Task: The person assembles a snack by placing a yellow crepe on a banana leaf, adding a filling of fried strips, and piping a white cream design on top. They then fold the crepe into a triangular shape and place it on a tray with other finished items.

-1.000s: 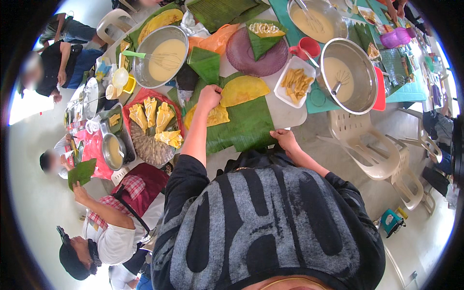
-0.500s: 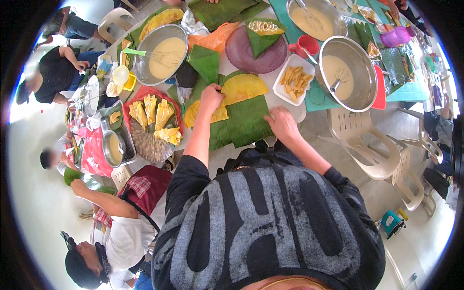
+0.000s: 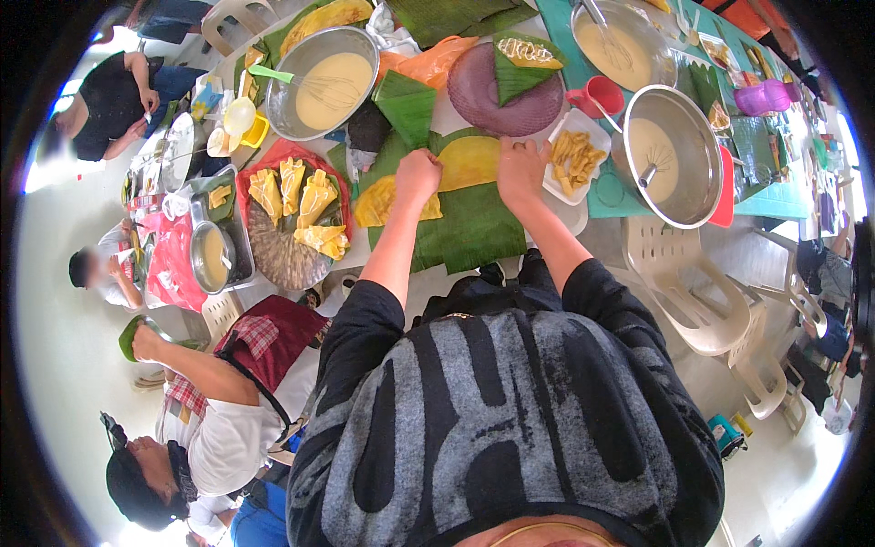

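Note:
A thin yellow crepe [image 3: 469, 164], folded over, lies on green banana leaves [image 3: 469, 228] in front of me. At its left end my left hand [image 3: 419, 178] is closed, with the fingertips pinched at the edge. My right hand [image 3: 523, 170] is closed in the same way at the right end; the fingers partly hide that corner. Another folded yellow crepe [image 3: 375, 202] lies to the left, partly behind my left wrist. Just beyond my hands stand a folded green leaf cone [image 3: 405, 102] and a purple round plate [image 3: 465, 91] bearing a leaf-wrapped crepe with white drizzle [image 3: 529, 53].
A white tray of fried strips [image 3: 576, 153] sits right of my hands, near a steel bowl of batter [image 3: 706, 164] and red mug [image 3: 603, 95]. Leftward are another batter bowl [image 3: 301, 114] and a round plate of wrapped crepes [image 3: 292, 260]. Plastic chairs [image 3: 684, 283] stand right; people work leftward.
My right hand has moved up and left from the leaf's right edge to the crepe's right end, and its fingers have closed. My left hand stays at the left end. The view has shifted slightly.

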### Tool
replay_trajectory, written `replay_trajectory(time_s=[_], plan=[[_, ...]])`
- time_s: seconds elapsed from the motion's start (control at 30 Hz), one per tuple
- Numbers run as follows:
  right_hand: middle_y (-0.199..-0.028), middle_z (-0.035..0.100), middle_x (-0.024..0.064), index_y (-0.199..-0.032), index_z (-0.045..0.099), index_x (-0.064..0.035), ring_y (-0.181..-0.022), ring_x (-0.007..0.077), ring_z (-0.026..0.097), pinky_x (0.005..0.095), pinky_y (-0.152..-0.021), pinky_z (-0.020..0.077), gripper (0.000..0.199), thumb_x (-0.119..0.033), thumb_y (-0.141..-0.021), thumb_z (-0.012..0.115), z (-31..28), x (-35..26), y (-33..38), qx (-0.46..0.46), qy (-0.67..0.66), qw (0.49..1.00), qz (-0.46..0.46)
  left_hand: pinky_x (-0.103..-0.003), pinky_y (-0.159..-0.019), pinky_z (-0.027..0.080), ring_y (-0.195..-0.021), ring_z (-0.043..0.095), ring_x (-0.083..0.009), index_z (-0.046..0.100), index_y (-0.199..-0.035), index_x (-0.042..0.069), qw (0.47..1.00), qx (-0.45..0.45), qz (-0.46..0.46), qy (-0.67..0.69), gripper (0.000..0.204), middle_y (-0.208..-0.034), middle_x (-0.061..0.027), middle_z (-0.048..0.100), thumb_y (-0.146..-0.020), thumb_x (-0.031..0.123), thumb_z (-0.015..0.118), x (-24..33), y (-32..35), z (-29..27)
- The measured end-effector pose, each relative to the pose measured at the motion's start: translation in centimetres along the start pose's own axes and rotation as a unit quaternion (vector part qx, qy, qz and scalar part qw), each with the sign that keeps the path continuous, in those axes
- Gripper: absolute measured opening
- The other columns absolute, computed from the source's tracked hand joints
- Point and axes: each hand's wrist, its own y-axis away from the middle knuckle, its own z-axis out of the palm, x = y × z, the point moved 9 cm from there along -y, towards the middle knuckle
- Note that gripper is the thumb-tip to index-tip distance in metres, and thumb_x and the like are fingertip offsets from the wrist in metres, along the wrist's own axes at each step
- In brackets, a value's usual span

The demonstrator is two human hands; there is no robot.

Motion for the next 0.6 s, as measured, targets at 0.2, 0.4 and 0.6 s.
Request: replay_trajectory(time_s=[0.2,0.4,0.6], plan=[[-0.086,0.061,0.0109,-0.099,0.054,-0.0049,-0.087,0.0279,0.057,0.0545,-0.098,0.0253,0.02,-0.005,-0.08,0.046,-0.1,0.1,0.1,0.027,-0.046,0.998,-0.016,-0.043,-0.072,0.049,-0.081,0.063,-0.0356,0.068,-0.081,0.005,0.998,0.023,0.036,0.038,0.015,-0.08,-0.0203,0.065,-0.071,0.014,0.062,-0.2,-0.5,0.1],[-0.084,0.06,0.0115,-0.097,0.053,-0.0064,-0.082,0.0282,0.061,0.0529,-0.097,0.0282,0.018,-0.004,-0.081,0.046,-0.2,0.1,0.1,0.05,-0.092,0.994,-0.038,-0.041,-0.072,0.049,-0.08,0.063,-0.0347,0.069,-0.081,0.004,0.998,-0.008,0.03,0.052,0.015,-0.081,-0.0195,0.065,-0.07,0.013,0.063,-0.5,-1.0,0.1],[-0.089,0.06,0.0115,-0.1,0.055,-0.0061,-0.085,0.027,0.062,0.0507,-0.099,0.0281,0.021,-0.005,-0.081,0.047,-0.1,0.1,-0.2,-0.012,-0.088,0.995,-0.051,-0.036,-0.067,0.05,-0.072,0.065,-0.029,0.069,-0.082,0.003,0.998,-0.005,0.055,0.029,0.017,-0.077,-0.0174,0.066,-0.07,0.016,0.068,-0.8,-0.8,-0.4]])
